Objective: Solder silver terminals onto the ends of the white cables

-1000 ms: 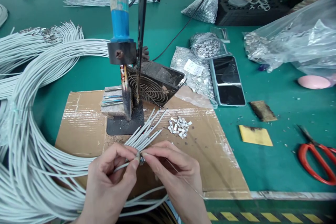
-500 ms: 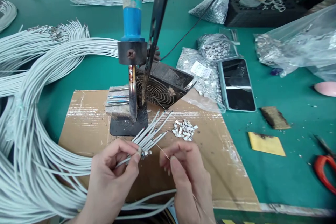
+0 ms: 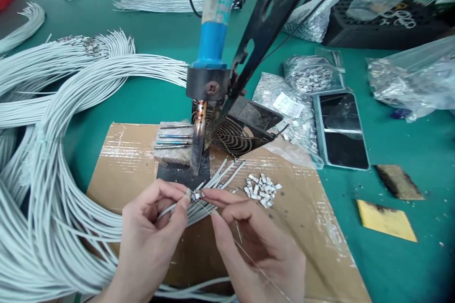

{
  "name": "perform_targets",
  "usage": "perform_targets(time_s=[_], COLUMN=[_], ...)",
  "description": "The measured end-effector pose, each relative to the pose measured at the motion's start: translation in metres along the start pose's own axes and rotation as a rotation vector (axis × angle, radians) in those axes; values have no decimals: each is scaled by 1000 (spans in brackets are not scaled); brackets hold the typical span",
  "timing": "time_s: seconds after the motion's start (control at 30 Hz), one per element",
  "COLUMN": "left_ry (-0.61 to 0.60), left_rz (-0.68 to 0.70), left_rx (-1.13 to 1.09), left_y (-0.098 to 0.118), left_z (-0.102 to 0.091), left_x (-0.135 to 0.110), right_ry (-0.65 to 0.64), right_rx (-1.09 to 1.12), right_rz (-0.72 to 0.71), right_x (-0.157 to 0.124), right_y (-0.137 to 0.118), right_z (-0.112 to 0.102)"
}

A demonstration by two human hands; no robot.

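The left hand point(image 3: 149, 232) is pinching a bunch of grey wires point(image 3: 213, 184) between thumb and finger. The right hand point(image 3: 256, 241) is just beside it, pinching a thin solder wire point(image 3: 249, 258) and touching the little metal piece point(image 3: 197, 194) at the left fingertips. The wire ends are pointing up and to the right, away from both hands. A bit farther, right of the wire tips, a small pile of metal pieces point(image 3: 262, 190) is lying on the cardboard point(image 3: 121, 165). Behind the wires, the soldering iron point(image 3: 197, 147) is standing tip down, nearer the left hand.
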State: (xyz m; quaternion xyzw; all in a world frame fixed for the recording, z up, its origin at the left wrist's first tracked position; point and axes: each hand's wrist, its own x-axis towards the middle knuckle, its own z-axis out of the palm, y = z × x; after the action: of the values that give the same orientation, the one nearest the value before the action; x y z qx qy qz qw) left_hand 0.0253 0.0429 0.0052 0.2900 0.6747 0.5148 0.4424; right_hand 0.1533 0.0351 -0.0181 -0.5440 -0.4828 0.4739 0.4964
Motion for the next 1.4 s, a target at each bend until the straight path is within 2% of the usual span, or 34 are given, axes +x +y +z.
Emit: perform_targets(time_s=[0.17, 0.43, 1.4], left_ry=[-33, 13, 11], left_rz=[101, 171, 163], left_rx=[12, 9, -5], left_y=[-1, 6, 10], left_z=[0, 8, 5], left_x=[10, 22, 20], right_ry=[18, 13, 36], right_rx=[-14, -38, -30], right_rz=[-11, -4, -37], right_x=[8, 19, 22], right_y=[0, -1, -9], right_z=[4, 8, 8])
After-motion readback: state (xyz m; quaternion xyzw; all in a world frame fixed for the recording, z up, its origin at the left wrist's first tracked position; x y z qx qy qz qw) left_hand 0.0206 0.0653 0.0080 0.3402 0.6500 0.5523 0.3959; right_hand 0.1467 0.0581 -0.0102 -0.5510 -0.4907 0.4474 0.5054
